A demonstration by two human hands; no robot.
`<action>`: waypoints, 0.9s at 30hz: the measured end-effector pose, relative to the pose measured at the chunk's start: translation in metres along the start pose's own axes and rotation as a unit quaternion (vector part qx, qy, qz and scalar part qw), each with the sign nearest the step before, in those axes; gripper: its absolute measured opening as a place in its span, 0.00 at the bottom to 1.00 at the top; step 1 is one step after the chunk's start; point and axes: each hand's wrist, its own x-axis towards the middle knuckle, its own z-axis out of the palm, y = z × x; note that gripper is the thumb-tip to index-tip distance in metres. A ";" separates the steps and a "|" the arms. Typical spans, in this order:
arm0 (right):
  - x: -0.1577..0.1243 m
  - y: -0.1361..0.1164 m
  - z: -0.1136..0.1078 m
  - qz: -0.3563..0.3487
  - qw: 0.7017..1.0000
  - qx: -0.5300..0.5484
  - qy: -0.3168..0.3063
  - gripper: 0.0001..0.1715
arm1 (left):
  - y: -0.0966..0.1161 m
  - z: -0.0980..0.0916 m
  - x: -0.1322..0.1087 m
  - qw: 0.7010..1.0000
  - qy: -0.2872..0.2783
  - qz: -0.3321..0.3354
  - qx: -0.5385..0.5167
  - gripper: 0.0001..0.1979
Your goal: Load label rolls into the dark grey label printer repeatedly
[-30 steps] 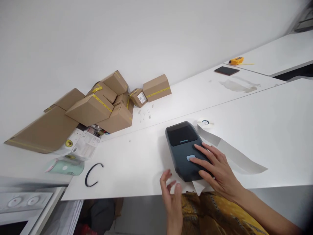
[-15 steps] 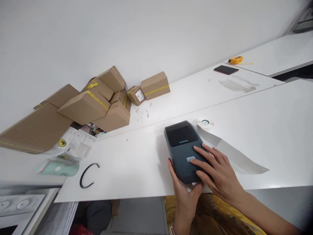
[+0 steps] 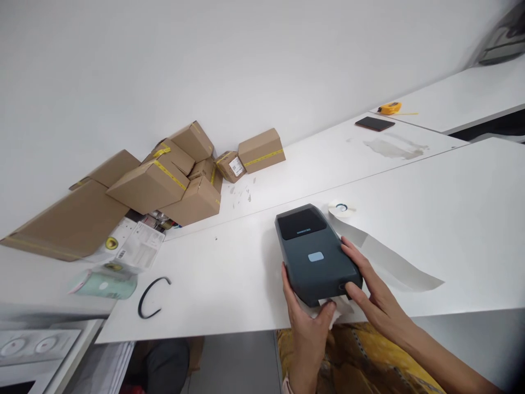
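A dark blue-grey label printer (image 3: 318, 271) with a black top window and a light blue button stands near the table's front edge. White paper (image 3: 342, 306) hangs out of its front end. My left hand (image 3: 305, 323) is wrapped around the printer's left side, its thumb by the paper at the front. My right hand (image 3: 377, 298) grips the right side, fingers along the edge and thumb at a small round spot on the front corner. Behind the printer lies a label roll (image 3: 342, 209), from which a long white strip (image 3: 389, 257) stretches right.
Cardboard boxes (image 3: 147, 183) with yellow tape are piled at the left back. A black headband (image 3: 143, 301), a green packet (image 3: 109, 283) and a white printed package (image 3: 141, 243) lie at left. A dark phone (image 3: 374, 123) and a yellow tape measure (image 3: 389, 108) lie at back right.
My right hand has moved from the top button to the printer's front right corner. The front end has come up slightly, and more white paper shows below it. My left hand keeps its hold.
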 end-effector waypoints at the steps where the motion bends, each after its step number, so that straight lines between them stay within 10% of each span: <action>1: 0.004 -0.001 -0.001 -0.017 1.000 -0.006 0.002 0.34 | -0.001 -0.001 0.001 1.000 0.004 0.010 -0.006 0.56; 11: 0.119 -0.036 -0.017 -0.262 0.957 -0.097 0.084 0.26 | -0.007 -0.011 -0.002 0.996 -0.041 0.082 0.010 0.44; 21: 0.254 -0.060 -0.013 -0.003 0.991 -0.120 0.052 0.35 | 0.002 -0.020 -0.005 0.995 -0.054 0.083 0.023 0.33; 27: 0.281 -0.049 -0.016 0.005 0.996 -0.086 0.015 0.39 | -0.006 -0.019 -0.005 0.994 -0.038 0.102 0.031 0.33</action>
